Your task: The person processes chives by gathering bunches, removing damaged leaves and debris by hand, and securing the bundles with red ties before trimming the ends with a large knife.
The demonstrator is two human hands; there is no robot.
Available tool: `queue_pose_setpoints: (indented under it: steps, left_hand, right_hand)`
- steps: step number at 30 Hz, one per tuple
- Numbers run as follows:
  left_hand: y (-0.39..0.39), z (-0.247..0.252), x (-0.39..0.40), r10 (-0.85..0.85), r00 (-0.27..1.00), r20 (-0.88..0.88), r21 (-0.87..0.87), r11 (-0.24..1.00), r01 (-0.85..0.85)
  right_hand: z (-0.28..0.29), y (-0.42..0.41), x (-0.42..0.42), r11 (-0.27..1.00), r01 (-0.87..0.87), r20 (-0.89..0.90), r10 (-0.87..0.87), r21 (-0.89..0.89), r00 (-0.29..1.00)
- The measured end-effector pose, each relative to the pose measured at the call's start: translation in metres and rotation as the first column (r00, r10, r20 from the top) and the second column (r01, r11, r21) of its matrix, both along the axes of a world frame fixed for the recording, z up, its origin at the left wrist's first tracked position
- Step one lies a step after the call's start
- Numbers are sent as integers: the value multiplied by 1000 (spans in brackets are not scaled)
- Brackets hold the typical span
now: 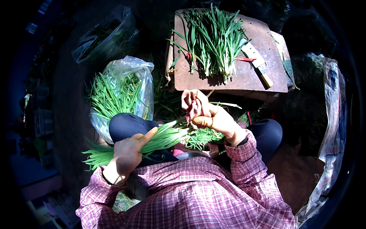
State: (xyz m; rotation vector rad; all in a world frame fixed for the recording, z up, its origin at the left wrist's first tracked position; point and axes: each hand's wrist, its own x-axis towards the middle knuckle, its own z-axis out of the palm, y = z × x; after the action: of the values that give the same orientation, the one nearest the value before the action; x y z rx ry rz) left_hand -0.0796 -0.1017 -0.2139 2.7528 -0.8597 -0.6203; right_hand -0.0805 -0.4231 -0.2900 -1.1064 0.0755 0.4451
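My left hand (127, 151) is closed around a bunch of garlic chives (164, 138) above my left thigh, index finger stretched along the stalks. Their green leaf ends fan out to the left, and the pale stem ends point up and right. In my right hand (221, 121) is a crumpled pinkish cloth (197, 104), pressed against those stem ends. The cloth and fingers hide the stem tips. Below the hands, between my knees, lie loose green cuttings (204, 138), apparently in a container that is mostly hidden.
Ahead stands a brown board (194, 83) bearing a pile of chives (213, 43), a red strip (245, 59) and a cleaver (256, 55) with a light handle. A clear plastic bag (145, 94) full of chives is by my left knee. Another bag (114, 37) sits farther back in shade.
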Motion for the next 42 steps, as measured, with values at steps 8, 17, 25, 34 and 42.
queue_pose_setpoints:
  steps: [8,17,25,34,42]
  left_hand:
    - [20,3,2,-8,987,162,81,997,-5]
    - [11,7,5,-111,957,268,175,982,65]
    - [-3,-3,9,-157,922,354,160,981,105]
    - [2,-12,0,-146,943,297,150,983,105]
    - [-2,-2,16,-198,969,150,122,976,181]
  right_hand:
    - [-61,-7,-2,881,-55,-33,44,-471,998]
    - [-38,9,19,383,678,774,216,-628,595]
    - [-32,49,17,639,371,703,400,-674,588]
    - [-21,65,2,440,354,563,589,-825,580]
    - [-23,52,11,446,269,521,732,-854,440]
